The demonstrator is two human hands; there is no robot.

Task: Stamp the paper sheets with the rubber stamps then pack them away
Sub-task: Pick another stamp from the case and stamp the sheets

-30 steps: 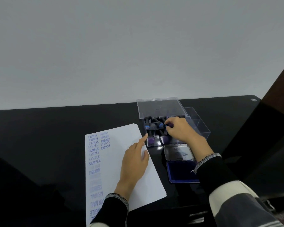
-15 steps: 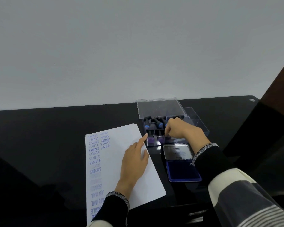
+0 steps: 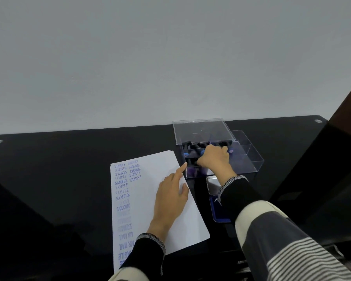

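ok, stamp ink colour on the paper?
Blue-purple on the white paper, clearest in the head view.

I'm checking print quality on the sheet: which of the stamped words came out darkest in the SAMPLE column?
The last SAMPLE, lowest in that column just above FAX OUT, looks darkest on the paper; most others above it are fainter and greyer.

The right hand (image 3: 214, 159) covers the stamps (image 3: 193, 153) in the box, so its grip seems unreadable.
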